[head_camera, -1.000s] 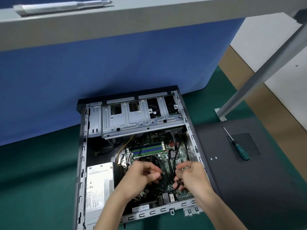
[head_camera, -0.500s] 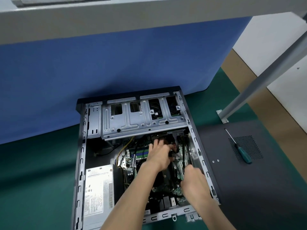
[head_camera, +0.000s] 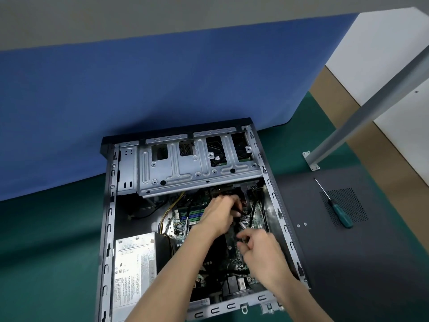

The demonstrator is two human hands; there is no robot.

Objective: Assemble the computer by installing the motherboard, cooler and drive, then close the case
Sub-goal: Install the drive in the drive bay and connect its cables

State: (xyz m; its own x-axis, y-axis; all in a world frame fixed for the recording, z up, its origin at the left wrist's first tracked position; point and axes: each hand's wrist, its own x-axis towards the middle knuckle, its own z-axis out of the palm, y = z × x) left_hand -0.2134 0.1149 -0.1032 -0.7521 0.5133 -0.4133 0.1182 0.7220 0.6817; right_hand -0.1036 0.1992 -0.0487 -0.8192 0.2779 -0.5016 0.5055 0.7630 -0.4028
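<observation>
The open computer case [head_camera: 109, 228] lies flat on the green mat, with the green motherboard [head_camera: 183, 219] seated inside. My left hand [head_camera: 220, 216] reaches in just below the metal drive cage [head_camera: 197, 163], its fingers curled round a black cable [head_camera: 251, 210] near the board's upper right. Lower and to the right, my right hand [head_camera: 262, 252] hovers over the board and pinches what looks like a small cable end between thumb and fingertips. Both hands hide the middle of the board, so no cooler can be made out.
The silver power supply [head_camera: 132, 270] fills the case's lower left. The dark side panel [head_camera: 348, 263] lies flat to the right with a green-handled screwdriver [head_camera: 341, 216] on it. A grey metal leg [head_camera: 371, 101] slants to its foot [head_camera: 311, 160] near the case. A blue partition [head_camera: 139, 101] stands behind.
My left hand moved from the board's middle up to the drive cage's lower edge. My right hand shifted slightly up over the board, still in the cables.
</observation>
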